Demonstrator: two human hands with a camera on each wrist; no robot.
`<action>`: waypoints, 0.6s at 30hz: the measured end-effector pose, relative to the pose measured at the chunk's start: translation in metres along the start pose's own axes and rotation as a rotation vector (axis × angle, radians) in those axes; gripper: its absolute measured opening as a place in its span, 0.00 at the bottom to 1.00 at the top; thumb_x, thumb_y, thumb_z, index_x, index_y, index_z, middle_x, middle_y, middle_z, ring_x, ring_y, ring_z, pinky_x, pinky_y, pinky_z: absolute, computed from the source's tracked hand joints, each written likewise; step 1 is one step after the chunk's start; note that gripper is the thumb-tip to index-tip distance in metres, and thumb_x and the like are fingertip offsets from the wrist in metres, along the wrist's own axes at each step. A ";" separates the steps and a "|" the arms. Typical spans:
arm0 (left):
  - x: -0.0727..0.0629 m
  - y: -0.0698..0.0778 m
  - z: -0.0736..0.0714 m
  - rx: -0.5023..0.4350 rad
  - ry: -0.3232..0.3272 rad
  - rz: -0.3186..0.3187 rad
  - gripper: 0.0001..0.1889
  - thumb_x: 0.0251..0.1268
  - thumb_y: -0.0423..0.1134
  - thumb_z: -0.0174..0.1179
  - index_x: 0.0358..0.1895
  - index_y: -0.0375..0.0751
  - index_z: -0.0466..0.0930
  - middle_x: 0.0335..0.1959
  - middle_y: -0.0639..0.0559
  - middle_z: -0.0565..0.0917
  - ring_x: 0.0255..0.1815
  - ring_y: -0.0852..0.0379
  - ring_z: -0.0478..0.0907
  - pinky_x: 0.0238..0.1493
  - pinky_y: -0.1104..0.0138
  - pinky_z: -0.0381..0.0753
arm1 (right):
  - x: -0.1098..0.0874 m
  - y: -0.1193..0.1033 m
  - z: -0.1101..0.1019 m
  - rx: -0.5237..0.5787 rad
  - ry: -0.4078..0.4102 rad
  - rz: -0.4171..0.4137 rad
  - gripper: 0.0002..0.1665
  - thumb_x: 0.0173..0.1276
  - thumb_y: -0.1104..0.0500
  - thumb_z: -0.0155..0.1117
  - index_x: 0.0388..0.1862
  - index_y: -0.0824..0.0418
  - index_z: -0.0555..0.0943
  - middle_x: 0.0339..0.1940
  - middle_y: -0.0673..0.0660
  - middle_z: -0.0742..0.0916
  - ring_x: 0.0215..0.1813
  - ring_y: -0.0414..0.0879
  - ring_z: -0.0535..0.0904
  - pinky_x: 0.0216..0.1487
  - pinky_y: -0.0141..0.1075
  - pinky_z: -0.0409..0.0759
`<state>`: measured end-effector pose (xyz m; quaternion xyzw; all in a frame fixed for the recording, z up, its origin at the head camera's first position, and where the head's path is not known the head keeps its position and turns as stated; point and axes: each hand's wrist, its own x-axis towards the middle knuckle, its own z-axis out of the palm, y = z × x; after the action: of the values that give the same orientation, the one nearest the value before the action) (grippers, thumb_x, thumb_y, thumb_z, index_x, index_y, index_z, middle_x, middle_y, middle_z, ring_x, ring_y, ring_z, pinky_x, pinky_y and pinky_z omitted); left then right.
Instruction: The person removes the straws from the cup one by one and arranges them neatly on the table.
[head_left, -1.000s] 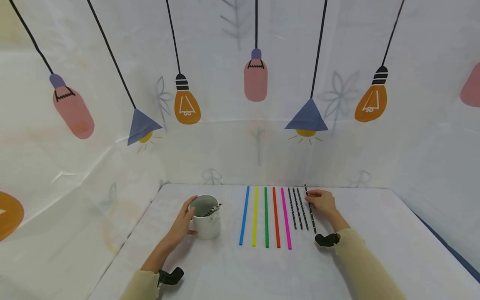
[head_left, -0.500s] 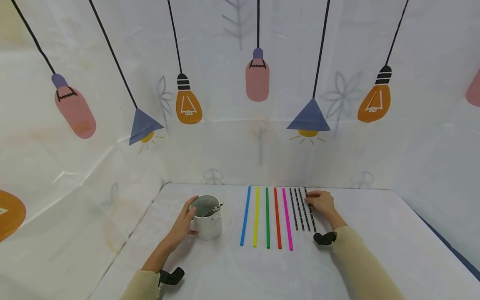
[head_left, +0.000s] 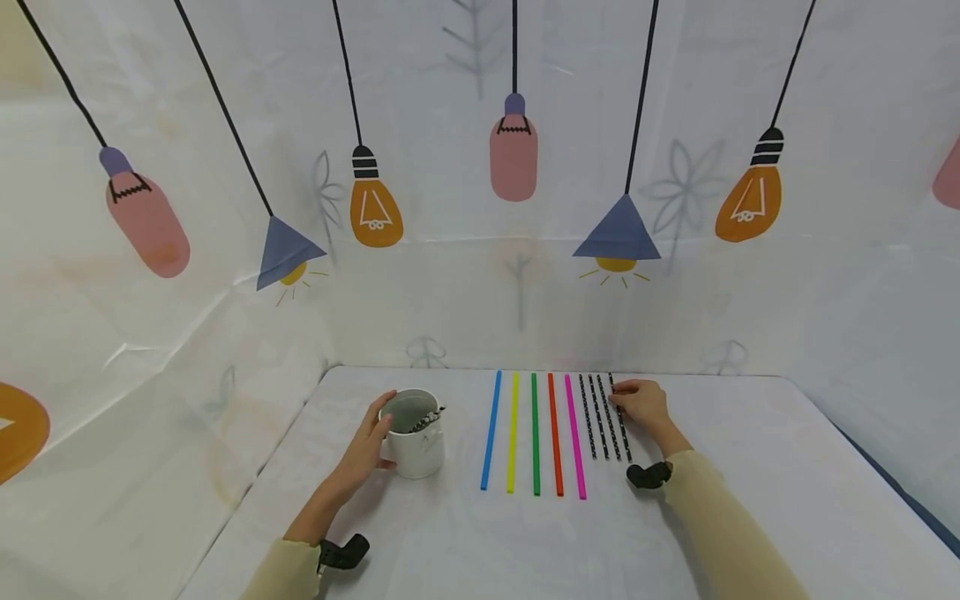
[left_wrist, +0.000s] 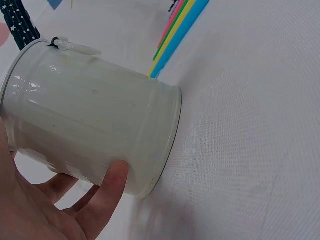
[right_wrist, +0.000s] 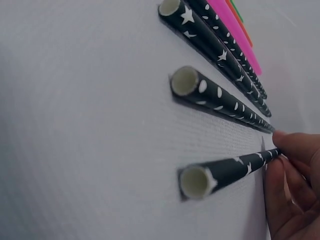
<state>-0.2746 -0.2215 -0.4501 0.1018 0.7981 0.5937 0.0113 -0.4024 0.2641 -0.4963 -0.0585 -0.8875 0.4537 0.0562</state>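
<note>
My left hand (head_left: 367, 437) grips the side of a white metal pail (head_left: 418, 457), fingers spread around its wall in the left wrist view. Several black patterned straws (left_wrist: 20, 22) stick up out of the pail's rim. My right hand (head_left: 647, 408) pinches the upper part of a black straw with white stars (right_wrist: 230, 171), the rightmost in a row. That straw lies along the table, its near end open toward the right wrist camera. Beside it are a black straw with white dots (right_wrist: 225, 101), a star-printed one (right_wrist: 222, 54) and another dotted one (right_wrist: 235, 44).
Left of the black straws lie coloured straws: blue (head_left: 491, 433), yellow (head_left: 512, 437), green (head_left: 535, 437), red (head_left: 555, 437) and pink (head_left: 575, 442). They rest on a white-covered table (head_left: 480, 550). A white sheet printed with lamps (head_left: 450, 308) hangs behind.
The straw in my right hand has shifted slightly left and down, closer to the row and lined up with the other black straws. My left hand and the pail stay put.
</note>
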 end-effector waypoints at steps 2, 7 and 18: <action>0.003 -0.008 0.000 0.002 0.010 -0.001 0.25 0.82 0.44 0.34 0.77 0.52 0.46 0.76 0.41 0.47 0.72 0.31 0.50 0.36 0.43 0.81 | 0.000 -0.001 0.000 -0.007 0.000 -0.001 0.19 0.65 0.61 0.67 0.51 0.71 0.80 0.44 0.66 0.85 0.33 0.47 0.79 0.30 0.34 0.79; 0.007 -0.020 0.000 0.012 0.030 0.006 0.25 0.82 0.49 0.35 0.76 0.56 0.47 0.76 0.43 0.47 0.71 0.32 0.51 0.34 0.45 0.82 | 0.000 -0.002 -0.001 -0.019 0.004 0.004 0.18 0.65 0.62 0.68 0.51 0.71 0.81 0.46 0.67 0.84 0.33 0.48 0.79 0.31 0.34 0.79; 0.008 -0.020 0.000 0.021 0.034 0.024 0.25 0.82 0.48 0.34 0.76 0.55 0.47 0.76 0.43 0.48 0.71 0.31 0.52 0.34 0.44 0.82 | -0.001 -0.003 0.000 -0.036 0.018 0.006 0.19 0.64 0.61 0.68 0.51 0.70 0.82 0.47 0.67 0.84 0.35 0.49 0.80 0.32 0.34 0.80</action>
<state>-0.2855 -0.2255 -0.4688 0.1013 0.8032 0.5870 -0.0104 -0.4015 0.2626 -0.4936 -0.0661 -0.8947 0.4374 0.0620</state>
